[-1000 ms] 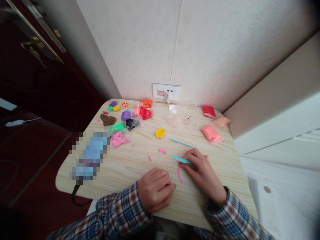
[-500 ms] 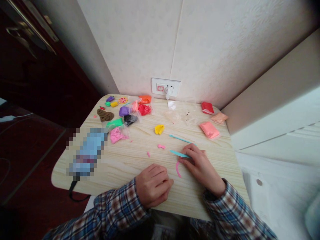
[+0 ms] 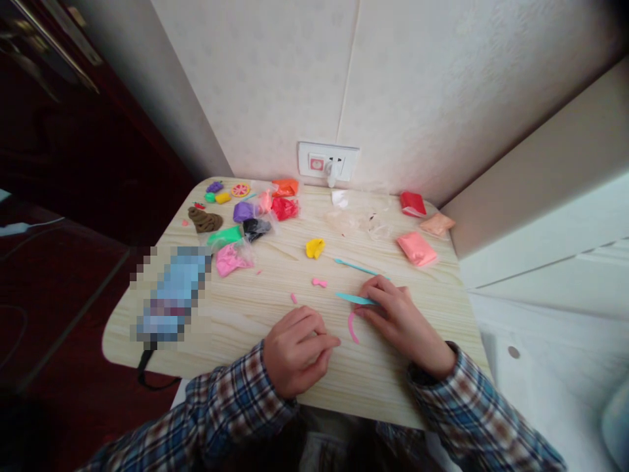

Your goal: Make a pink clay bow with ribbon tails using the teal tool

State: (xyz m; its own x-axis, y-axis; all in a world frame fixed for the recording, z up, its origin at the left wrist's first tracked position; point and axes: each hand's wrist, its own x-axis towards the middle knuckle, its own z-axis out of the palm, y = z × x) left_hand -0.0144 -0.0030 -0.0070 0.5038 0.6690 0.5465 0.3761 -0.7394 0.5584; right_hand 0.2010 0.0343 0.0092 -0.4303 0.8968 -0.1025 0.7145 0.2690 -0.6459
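My right hand [image 3: 400, 318] is closed around a flat, light-blue clay modelling tool [image 3: 354, 299], its pointed blade facing left. A thin, curved strip of pink clay [image 3: 352, 328] lies on the table just below the fingertips. My left hand [image 3: 299, 351] rests to the left of the strip, fingers curled and the index finger pointing right; its palm side is hidden. Beyond the hands are a pink bow-shaped clay piece [image 3: 319, 282], a small pink bit [image 3: 293, 298] and a yellow clay lump [image 3: 315, 248]. A second, thinner blue tool [image 3: 361, 267] lies behind my right hand.
Bagged clay in several colours, such as pink [image 3: 232, 259] and green [image 3: 226, 236], crowds the table's back left. Brown clay coils [image 3: 205, 220] sit nearby, with a blurred phone-like object [image 3: 177, 295] in front. Coral [image 3: 417, 249] and red packets [image 3: 413, 203] lie back right.
My left index finger has straightened to point right, over the table near the pink strip. My right hand keeps its hold on the blue tool. The view has shifted slightly.
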